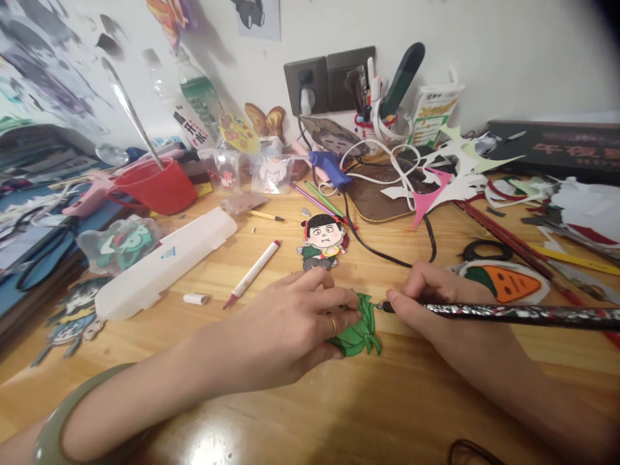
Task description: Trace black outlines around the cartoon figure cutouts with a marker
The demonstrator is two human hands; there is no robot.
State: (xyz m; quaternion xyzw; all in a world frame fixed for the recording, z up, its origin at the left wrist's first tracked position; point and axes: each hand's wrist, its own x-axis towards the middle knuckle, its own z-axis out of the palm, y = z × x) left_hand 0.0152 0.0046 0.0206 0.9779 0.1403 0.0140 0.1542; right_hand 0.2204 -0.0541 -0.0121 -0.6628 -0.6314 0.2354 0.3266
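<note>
Pressing the left hand (305,316) down on a flat, bright green, leaf-like cutout (361,330) with dark outlines, near the middle of the pale wooden tabletop (271,420), with slightly bent, spread fingers over its left part. Covering much of it that way; cannot make out the whole shape. Wearing a plain gold ring (333,325) on that hand and a thick, pale green bangle (55,420) on the forearm, cut off at the lower left. Gripping in the right hand (426,297) a slim, speckled black-and-white pen (513,314), pinched between thumb and fingers and cut off at the right edge of view. Pointing its tip at the cutout's right edge; cannot tell whether touching or just short. Holding the hands apart, on opposite sides.

Finding beyond the left hand a flat, black-haired figure (322,242) in green clothes, then leftward an uncapped white marker (252,274) with a dark red tip. Seeing past the right hand an orange, carrot-shaped cutout (516,282). Farther out, meeting a red plastic mug (162,187) with a silvery handle (130,110) sunk out of sight inside, and a blue glue gun (329,168) among tangled cords. Failing to read blurred red lettering on a long black box (557,152).
</note>
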